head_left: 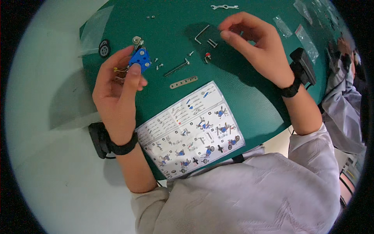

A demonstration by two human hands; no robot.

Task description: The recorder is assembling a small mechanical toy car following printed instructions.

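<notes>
My left hand [119,87] grips a partly built metal model with a blue plate [140,59] between thumb and fingers. Bolts and a rounded metal bracket [136,40] stick out at its top, and a small yellowish bit shows by the fingers. Over the table at the right, my right hand [259,46] is curled, thumb and forefinger tips brought together; whatever they may pinch is too small to see. Nearest to it lie an L-shaped hex key [201,34], a pair of short metal pins [212,43] and a small red-topped part [207,55].
Between the hands lie a long bolt [177,68], a perforated metal strip [184,82] and several small screws [157,67]. A printed instruction sheet [191,128] lies in front of me. Black wheels [104,48], a flat wrench [224,7] and plastic bags [306,43] are farther out. Another person's sleeve [343,105] is at right.
</notes>
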